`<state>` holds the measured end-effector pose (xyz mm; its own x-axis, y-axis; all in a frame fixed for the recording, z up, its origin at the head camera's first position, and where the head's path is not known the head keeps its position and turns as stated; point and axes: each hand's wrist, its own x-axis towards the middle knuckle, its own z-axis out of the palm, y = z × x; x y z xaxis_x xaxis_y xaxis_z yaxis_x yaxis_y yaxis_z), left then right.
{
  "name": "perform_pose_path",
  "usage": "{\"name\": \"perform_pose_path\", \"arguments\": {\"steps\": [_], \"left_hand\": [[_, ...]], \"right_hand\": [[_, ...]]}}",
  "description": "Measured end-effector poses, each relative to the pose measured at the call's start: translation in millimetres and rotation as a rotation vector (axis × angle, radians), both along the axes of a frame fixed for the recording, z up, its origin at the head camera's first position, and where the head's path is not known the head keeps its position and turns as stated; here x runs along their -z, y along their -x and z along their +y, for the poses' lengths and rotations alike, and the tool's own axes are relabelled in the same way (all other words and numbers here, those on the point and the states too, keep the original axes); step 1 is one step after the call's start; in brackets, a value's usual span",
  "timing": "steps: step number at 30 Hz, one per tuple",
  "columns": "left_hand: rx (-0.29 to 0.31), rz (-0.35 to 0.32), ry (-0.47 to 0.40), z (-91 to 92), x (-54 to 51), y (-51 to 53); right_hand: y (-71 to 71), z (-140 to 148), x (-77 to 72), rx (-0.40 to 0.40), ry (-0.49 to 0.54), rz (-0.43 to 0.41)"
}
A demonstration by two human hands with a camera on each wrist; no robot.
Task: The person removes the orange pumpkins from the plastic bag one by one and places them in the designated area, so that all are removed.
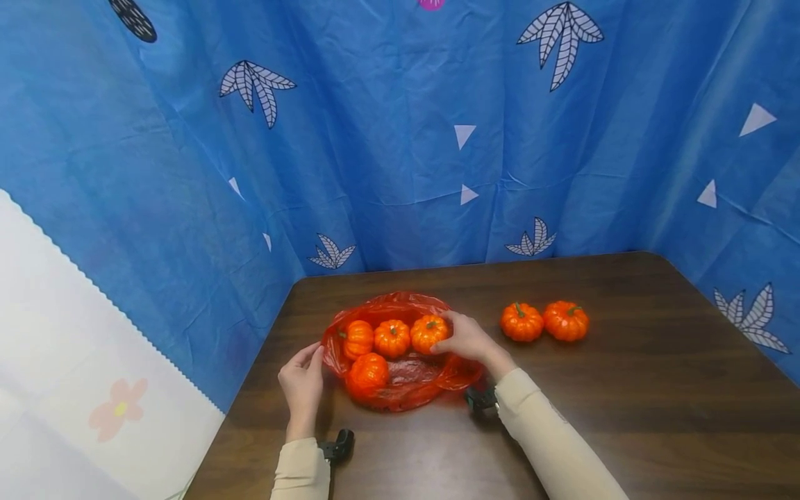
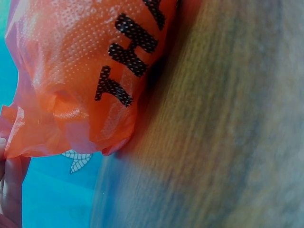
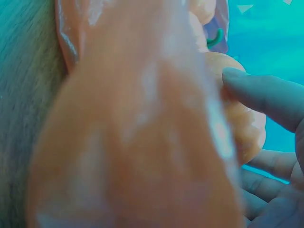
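A red plastic bag (image 1: 406,371) lies spread open on the table, with several small orange pumpkins inside it. My left hand (image 1: 302,380) pinches the bag's left rim between thumb and fingers; in the left wrist view the bag (image 2: 71,90) shows black printed letters. At the bag's right side my right hand (image 1: 467,337) grips a pumpkin (image 1: 428,334), thumb in front and fingers behind. The right wrist view shows that thumb on the pumpkin (image 3: 247,126), while blurred bag plastic (image 3: 133,133) covers much of the view.
Two more pumpkins, one (image 1: 521,322) beside the other (image 1: 566,321), sit on the brown table (image 1: 625,403) right of the bag. A blue patterned curtain (image 1: 406,139) hangs behind the table's back edge. White cloth (image 1: 75,361) hangs at the left.
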<state>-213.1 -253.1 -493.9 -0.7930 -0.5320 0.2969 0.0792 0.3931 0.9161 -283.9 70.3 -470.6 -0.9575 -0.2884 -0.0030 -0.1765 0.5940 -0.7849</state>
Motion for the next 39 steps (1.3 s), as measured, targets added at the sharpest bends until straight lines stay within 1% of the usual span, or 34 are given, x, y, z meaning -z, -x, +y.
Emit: {"name": "perform_pose_path", "arguments": {"steps": [5, 9, 12, 18, 23, 28, 31, 35, 39], "left_hand": [[-0.003, -0.001, 0.003, 0.3, -0.9, -0.2], [-0.001, -0.007, -0.003, 0.2, -1.5, -1.0], [0.000, -0.011, -0.004, 0.5, -1.5, -1.4], [0.004, -0.011, -0.010, 0.5, -1.2, -1.7], [0.005, 0.000, -0.007, 0.8, -1.6, -1.5], [0.006, -0.009, -0.009, 1.3, -0.5, -1.0], [0.003, -0.010, 0.002, 1.9, -0.2, -1.0], [0.000, -0.003, 0.013, 2.6, -0.5, -1.0], [-0.001, 0.015, 0.015, 3.0, -1.6, -0.4]], "right_hand": [[-5.9, 5, -3.8, 0.007, 0.036, 0.020], [-12.1, 8, -6.8, 0.020, 0.056, 0.013], [-17.2, 10, -9.8, 0.025, 0.087, -0.001], [-25.5, 11, -17.8, 0.034, 0.139, -0.002], [-29.1, 12, -22.7, 0.033, 0.168, 0.014], [-30.4, 14, -25.6, 0.033, 0.202, 0.028], [-31.8, 16, -27.2, 0.030, 0.201, 0.041], [-34.1, 19, -30.8, 0.035, 0.153, 0.074], [-35.6, 22, -36.9, 0.046, 0.128, 0.078]]}}
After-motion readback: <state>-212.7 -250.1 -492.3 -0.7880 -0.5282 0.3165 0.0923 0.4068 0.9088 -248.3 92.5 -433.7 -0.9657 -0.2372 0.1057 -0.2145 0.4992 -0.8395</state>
